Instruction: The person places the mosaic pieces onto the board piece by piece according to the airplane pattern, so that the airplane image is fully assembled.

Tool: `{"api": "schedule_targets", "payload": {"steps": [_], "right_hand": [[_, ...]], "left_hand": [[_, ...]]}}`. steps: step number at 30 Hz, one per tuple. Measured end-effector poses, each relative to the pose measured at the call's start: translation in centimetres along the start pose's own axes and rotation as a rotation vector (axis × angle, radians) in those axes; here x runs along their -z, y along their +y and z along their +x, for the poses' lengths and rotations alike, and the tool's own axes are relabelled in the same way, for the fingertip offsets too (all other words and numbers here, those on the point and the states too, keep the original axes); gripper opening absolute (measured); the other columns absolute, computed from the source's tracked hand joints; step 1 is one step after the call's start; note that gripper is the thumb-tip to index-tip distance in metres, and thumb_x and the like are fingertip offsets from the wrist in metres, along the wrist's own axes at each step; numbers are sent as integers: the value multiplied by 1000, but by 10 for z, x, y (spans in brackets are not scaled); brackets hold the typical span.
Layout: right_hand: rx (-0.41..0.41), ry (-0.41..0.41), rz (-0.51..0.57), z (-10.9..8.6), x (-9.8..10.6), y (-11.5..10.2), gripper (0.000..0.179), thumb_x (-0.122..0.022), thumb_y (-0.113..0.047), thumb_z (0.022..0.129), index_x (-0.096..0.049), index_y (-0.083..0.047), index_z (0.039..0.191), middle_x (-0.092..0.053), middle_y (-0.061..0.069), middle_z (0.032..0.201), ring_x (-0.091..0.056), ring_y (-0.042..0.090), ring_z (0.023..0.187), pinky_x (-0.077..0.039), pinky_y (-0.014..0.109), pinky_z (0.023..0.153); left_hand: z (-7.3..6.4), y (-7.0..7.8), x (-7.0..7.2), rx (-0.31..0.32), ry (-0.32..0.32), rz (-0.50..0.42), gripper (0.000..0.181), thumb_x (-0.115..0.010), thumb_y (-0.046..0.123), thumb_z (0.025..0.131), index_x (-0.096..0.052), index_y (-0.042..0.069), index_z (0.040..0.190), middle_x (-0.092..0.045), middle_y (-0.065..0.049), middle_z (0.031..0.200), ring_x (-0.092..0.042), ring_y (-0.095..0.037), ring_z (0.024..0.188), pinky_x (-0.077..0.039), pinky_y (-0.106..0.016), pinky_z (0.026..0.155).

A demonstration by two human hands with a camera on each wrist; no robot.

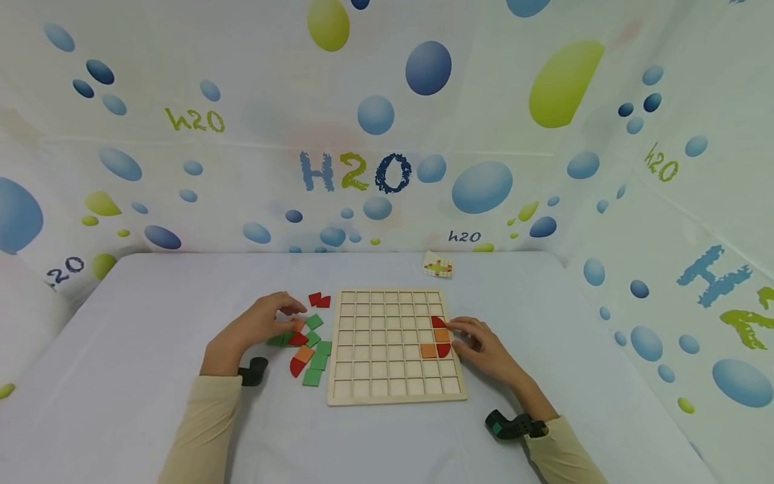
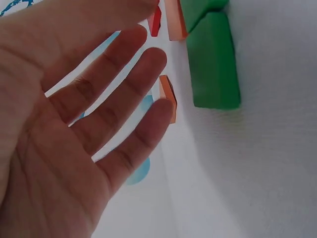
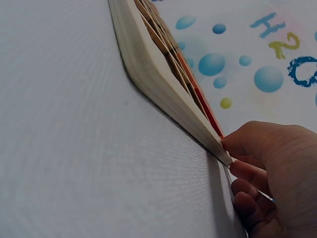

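My left hand [image 1: 263, 321] hovers low over a loose cluster of flat wooden tiles, its fingers spread and slightly bent. An orange tile [image 1: 299, 325] and a red tile [image 1: 298, 339] lie right by its thumb. In the left wrist view a green tile [image 2: 214, 64] lies beyond the fingers, while the thumb and index tips are partly cut off. On the pale gridded board [image 1: 373, 368], red quarter-round tiles [image 1: 443, 349] and orange square tiles [image 1: 428, 351] sit in cells near the right edge. There my right hand [image 1: 486, 349] touches the board's rim with loosely bent fingers.
Two red tiles [image 1: 319, 300] lie behind the cluster, close to the board's left edge. More green tiles [image 1: 312, 377] lie toward the front. A small pattern card [image 1: 438, 265] rests at the table's back edge. White printed cloth [image 1: 375, 222] rises behind.
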State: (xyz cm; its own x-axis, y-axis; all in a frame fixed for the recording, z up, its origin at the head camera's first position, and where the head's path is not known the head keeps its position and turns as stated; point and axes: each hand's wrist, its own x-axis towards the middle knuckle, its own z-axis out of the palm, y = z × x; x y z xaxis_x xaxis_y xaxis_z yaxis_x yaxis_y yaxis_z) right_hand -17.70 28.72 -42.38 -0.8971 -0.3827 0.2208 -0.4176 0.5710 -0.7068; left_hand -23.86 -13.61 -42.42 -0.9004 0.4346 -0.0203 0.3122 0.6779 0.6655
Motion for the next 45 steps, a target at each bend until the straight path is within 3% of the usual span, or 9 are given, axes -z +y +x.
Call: {"api": "schedule_targets", "payload": {"steps": [18, 21, 25, 29, 35, 45], "right_hand": [[36, 19, -6, 1, 0, 0, 33, -62, 6, 89, -59, 11, 121, -55, 31, 123, -49, 38, 88, -44, 31, 69], [37, 16, -11, 2, 0, 0, 32, -62, 7, 89, -59, 12, 121, -55, 32, 123, -49, 39, 88, -44, 31, 69], [24, 9, -6, 2, -4, 12, 33, -62, 6, 89, -59, 11, 121, -55, 31, 124, -49, 40, 91, -44, 31, 70], [21, 11, -24, 2, -11, 33, 33, -63, 3, 90, -60, 7, 123, -55, 27, 126, -49, 35, 94, -43, 30, 72], [14, 21, -15, 0, -12, 44, 33, -65, -4, 91, -63, -2, 124, -57, 19, 127, -50, 24, 95, -43, 26, 73], [10, 16, 0, 0, -10, 45, 33, -65, -7, 92, -63, -3, 125, -56, 18, 128, -50, 24, 97, -43, 26, 74]], "left_hand": [[1, -3, 1, 23, 3, 39, 27, -69, -1, 84, -66, -5, 110, -63, -15, 103, -57, -31, 97, -49, -50, 92], [1, -3, 0, 51, -7, 22, 28, -68, -2, 84, -66, -5, 112, -63, -16, 106, -56, -33, 101, -47, -51, 94], [-2, -3, -1, 112, -29, -8, 30, -66, -3, 85, -66, -4, 115, -61, -21, 116, -53, -39, 112, -44, -54, 98], [-4, -4, -2, 115, -30, 1, 29, -69, -1, 84, -67, -4, 113, -60, -24, 119, -50, -43, 116, -42, -56, 100], [-4, -5, -4, 102, -15, 16, 29, -71, 1, 84, -67, -4, 112, -63, -19, 112, -55, -37, 109, -44, -54, 99], [-5, -4, -4, 98, 4, 35, 29, -72, 5, 82, -67, -2, 109, -61, -16, 105, -55, -31, 97, -49, -50, 91]]}}
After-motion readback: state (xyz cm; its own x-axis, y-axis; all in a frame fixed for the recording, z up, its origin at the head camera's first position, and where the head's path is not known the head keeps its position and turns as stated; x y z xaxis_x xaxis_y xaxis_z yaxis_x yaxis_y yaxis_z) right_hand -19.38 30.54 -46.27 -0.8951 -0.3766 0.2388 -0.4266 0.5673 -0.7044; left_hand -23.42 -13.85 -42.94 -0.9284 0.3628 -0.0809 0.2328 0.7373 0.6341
